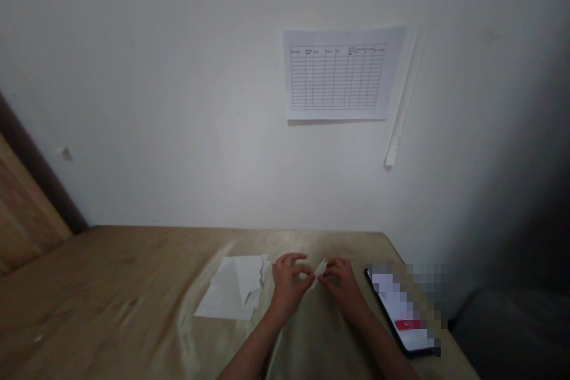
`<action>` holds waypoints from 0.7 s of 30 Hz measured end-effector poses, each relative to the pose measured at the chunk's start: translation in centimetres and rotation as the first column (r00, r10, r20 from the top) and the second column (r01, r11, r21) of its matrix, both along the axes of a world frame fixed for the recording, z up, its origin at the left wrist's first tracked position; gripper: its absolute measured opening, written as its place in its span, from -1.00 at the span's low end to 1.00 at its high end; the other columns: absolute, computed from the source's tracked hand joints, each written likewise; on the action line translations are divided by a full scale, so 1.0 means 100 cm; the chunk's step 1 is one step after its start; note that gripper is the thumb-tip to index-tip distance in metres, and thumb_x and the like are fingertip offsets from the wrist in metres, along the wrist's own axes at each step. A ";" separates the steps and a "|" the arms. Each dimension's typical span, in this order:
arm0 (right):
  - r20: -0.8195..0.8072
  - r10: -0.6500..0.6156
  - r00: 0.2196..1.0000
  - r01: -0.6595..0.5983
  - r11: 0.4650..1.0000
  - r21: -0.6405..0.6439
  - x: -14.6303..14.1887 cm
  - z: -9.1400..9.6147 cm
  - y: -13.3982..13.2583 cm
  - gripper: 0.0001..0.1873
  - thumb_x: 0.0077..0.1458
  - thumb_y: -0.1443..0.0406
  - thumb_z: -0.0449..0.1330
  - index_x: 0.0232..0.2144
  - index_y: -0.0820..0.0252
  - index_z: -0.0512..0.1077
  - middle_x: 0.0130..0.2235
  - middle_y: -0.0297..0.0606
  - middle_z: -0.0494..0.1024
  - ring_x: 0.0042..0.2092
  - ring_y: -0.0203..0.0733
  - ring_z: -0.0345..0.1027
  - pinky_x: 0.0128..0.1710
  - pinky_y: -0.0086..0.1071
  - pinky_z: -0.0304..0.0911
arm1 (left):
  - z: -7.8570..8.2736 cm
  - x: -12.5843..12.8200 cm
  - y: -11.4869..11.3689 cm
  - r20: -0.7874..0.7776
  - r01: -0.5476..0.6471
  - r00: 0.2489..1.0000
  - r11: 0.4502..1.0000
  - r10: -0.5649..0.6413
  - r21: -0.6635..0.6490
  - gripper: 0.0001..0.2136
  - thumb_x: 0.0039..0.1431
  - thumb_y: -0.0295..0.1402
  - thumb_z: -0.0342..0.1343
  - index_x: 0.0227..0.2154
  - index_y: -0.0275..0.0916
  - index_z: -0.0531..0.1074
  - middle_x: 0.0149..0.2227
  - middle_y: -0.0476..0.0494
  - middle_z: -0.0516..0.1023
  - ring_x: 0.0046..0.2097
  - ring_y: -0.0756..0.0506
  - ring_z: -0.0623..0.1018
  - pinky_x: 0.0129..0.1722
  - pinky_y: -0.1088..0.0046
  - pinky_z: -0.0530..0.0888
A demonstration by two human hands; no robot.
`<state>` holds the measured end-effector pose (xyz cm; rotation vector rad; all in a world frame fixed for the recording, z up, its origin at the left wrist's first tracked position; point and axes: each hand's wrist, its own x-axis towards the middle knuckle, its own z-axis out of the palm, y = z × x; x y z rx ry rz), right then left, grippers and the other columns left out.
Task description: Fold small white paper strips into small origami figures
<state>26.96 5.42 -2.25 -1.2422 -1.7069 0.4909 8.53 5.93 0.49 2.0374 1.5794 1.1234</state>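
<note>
A small piece of folded white paper point(320, 270) is held up between both hands, just above the table. My left hand point(290, 282) pinches its left side between thumb and index finger, while the other fingers are curved and apart from it. On the opposite side, my right hand point(342, 282) grips the paper with thumb and fingertips. The exact folds are too small to make out. To the left of my left hand lies a loose stack of white paper sheets point(229, 291), some with uneven edges.
A brown cloth-like cover lies over the table point(133, 309). At the right edge rests a phone point(401, 309), its screen partly blurred. On the wall behind hang a printed table sheet point(338, 80) and a peeling white strip point(401, 113). A wooden panel point(27, 208) stands at far left.
</note>
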 end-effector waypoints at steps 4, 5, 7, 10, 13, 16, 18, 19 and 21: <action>-0.008 -0.045 0.999 0.045 0.998 0.034 -0.004 -0.001 -0.002 -0.82 0.14 0.17 0.25 -0.44 0.07 0.57 -0.19 -0.17 0.57 0.03 0.01 0.35 0.12 -0.08 0.24 | 0.000 0.001 -0.001 -0.004 0.002 1.000 1.000 -0.002 0.019 -0.94 -0.01 -0.34 0.36 -0.48 0.01 0.66 0.03 -0.02 0.60 0.15 -0.26 0.41 0.23 -0.03 0.22; -0.011 -0.053 0.999 0.053 0.998 0.035 -0.004 -0.001 -0.002 -0.82 0.14 0.17 0.25 -0.45 0.08 0.56 -0.18 -0.16 0.57 0.04 0.02 0.34 0.12 -0.08 0.24 | 0.001 0.001 -0.002 -0.009 0.002 1.000 1.000 -0.002 0.028 -0.94 -0.02 -0.34 0.36 -0.48 0.01 0.66 0.03 -0.02 0.60 0.15 -0.26 0.41 0.22 -0.03 0.22; -0.014 -0.056 0.998 0.057 0.998 0.030 -0.005 -0.003 -0.001 -0.82 0.12 0.17 0.26 -0.46 0.09 0.56 -0.18 -0.15 0.56 0.03 0.02 0.34 0.11 -0.08 0.24 | 0.003 0.002 -0.003 -0.015 0.000 1.000 0.999 0.001 0.050 -0.93 -0.03 -0.35 0.37 -0.50 0.01 0.66 0.02 -0.02 0.60 0.14 -0.27 0.40 0.22 -0.03 0.22; -0.010 -0.044 0.999 0.044 0.999 0.017 -0.004 -0.004 0.001 -0.83 0.10 0.17 0.28 -0.47 0.09 0.56 -0.20 -0.16 0.55 0.02 0.02 0.33 0.10 -0.09 0.25 | 0.007 0.003 -0.006 -0.024 0.000 1.000 0.997 0.002 0.080 -0.91 -0.03 -0.37 0.38 -0.52 0.01 0.65 0.01 -0.02 0.61 0.14 -0.28 0.40 0.23 -0.07 0.20; -0.010 -0.050 0.999 0.050 0.999 0.006 -0.005 -0.005 0.002 -0.81 0.08 0.16 0.29 -0.50 0.09 0.55 -0.22 -0.16 0.55 0.01 0.02 0.33 0.09 -0.10 0.25 | 0.008 0.004 -0.008 -0.046 0.000 0.999 0.995 0.004 0.099 -0.88 -0.04 -0.41 0.39 -0.51 0.02 0.66 0.01 -0.03 0.61 0.15 -0.29 0.39 0.27 -0.13 0.13; -0.008 -0.056 0.998 0.056 0.998 0.003 -0.006 -0.006 0.003 -0.79 0.11 0.14 0.28 -0.50 0.08 0.55 -0.23 -0.17 0.57 0.00 0.03 0.33 0.08 -0.09 0.25 | 0.009 0.004 -0.008 -0.076 0.007 0.997 0.995 0.000 0.098 -0.87 -0.04 -0.41 0.40 -0.51 0.03 0.66 0.01 -0.03 0.60 0.16 -0.29 0.38 0.30 -0.20 0.04; -0.015 -0.069 0.997 0.070 0.997 0.012 -0.007 -0.006 0.002 -0.75 0.13 0.11 0.26 -0.51 0.08 0.55 -0.22 -0.16 0.57 0.00 0.04 0.33 0.07 -0.08 0.26 | 0.008 0.004 -0.008 -0.093 0.015 0.996 0.995 -0.006 0.097 -0.88 -0.02 -0.39 0.40 -0.49 0.04 0.67 0.03 -0.03 0.59 0.16 -0.29 0.38 0.31 -0.24 -0.01; -0.021 -0.081 0.996 0.081 0.997 0.017 -0.007 -0.007 0.002 -0.73 0.14 0.09 0.26 -0.51 0.08 0.55 -0.21 -0.15 0.58 0.00 0.04 0.34 0.06 -0.08 0.27 | 0.007 0.004 -0.008 -0.102 0.018 0.995 0.995 -0.008 0.101 -0.89 -0.01 -0.37 0.40 -0.48 0.05 0.67 0.04 -0.03 0.59 0.16 -0.29 0.39 0.31 -0.26 -0.04; -0.036 -0.101 0.994 0.101 0.995 0.018 -0.007 -0.007 0.002 -0.70 0.15 0.07 0.25 -0.52 0.07 0.55 -0.21 -0.14 0.58 -0.01 0.04 0.34 0.05 -0.09 0.28 | 0.005 0.003 -0.008 -0.123 0.027 0.992 0.993 -0.013 0.112 -0.90 0.02 -0.34 0.40 -0.44 0.08 0.67 0.06 -0.03 0.57 0.16 -0.29 0.38 0.32 -0.29 -0.09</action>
